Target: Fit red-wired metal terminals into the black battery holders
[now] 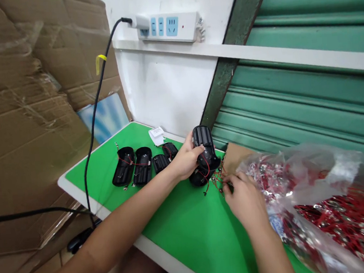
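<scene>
My left hand [188, 156] holds a black plastic housing [203, 141] upright above the green table, thumb across its front; a red wire hangs from it. Just below lies another black housing [198, 178]. My right hand [240, 191] is at a small tangle of red wires with metal contacts [217, 178], its fingertips pressed together around something too small to make out. To the left, two long black housings [123, 170] [143, 169] lie on the table, joined by a red wire, with shorter black pieces [160, 162] beside them.
Clear plastic bags [343, 211] full of red wires and metal parts fill the right side. Cardboard [16, 126] stands at the left. A black cable [93, 106] runs from the power strip [171, 27] past the left edge of the green table [184, 222]. A white paper piece [156, 134] lies at the back.
</scene>
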Demonstrator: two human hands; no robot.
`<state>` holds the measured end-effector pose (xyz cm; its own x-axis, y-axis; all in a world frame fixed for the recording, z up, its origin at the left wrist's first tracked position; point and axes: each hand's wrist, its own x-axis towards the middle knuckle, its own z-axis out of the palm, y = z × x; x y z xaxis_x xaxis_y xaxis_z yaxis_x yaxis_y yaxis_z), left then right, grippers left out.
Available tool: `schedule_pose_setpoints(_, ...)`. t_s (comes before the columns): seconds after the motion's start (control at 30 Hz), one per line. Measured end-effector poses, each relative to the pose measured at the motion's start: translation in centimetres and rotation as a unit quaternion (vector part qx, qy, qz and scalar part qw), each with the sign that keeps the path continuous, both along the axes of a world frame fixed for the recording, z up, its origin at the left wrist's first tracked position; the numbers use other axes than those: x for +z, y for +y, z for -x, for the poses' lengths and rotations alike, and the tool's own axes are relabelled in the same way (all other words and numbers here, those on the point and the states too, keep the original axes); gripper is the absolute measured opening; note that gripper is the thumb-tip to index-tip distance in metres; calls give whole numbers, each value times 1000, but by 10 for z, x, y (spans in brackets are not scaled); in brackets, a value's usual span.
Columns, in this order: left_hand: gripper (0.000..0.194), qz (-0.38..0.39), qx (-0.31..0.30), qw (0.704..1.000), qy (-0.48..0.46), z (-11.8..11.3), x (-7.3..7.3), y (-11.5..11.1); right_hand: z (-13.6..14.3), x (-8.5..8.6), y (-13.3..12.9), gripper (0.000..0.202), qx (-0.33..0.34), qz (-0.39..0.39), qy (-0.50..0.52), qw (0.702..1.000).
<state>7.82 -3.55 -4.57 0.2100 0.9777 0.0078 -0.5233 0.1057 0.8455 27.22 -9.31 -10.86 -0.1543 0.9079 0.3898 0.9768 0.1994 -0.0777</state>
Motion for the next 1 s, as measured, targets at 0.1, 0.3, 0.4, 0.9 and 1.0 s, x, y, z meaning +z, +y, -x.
schedule_pose_setpoints(0.1,84,2,18,1000,17,-1,-2,1,-1,-3,2,12,20,-2,-30,999)
schedule_pose_setpoints(0.3,57,12,-27,995,98,1,-4,2,-6,4,1,15,17,-63,-29,997)
schedule_pose_setpoints(0.4,33,44,-129,984,116,1,-4,-1,-7,15,-1,15,17,-106,2,994)
schedule_pose_setpoints(0.9,61,123,-334,934,-26,17,-13,9,5,37,-3,35,34,-112,531,839)
schedule_pose_setpoints(1.0,62,142,-347,926,-46,18,-9,8,8,39,-3,40,38,-78,604,792)
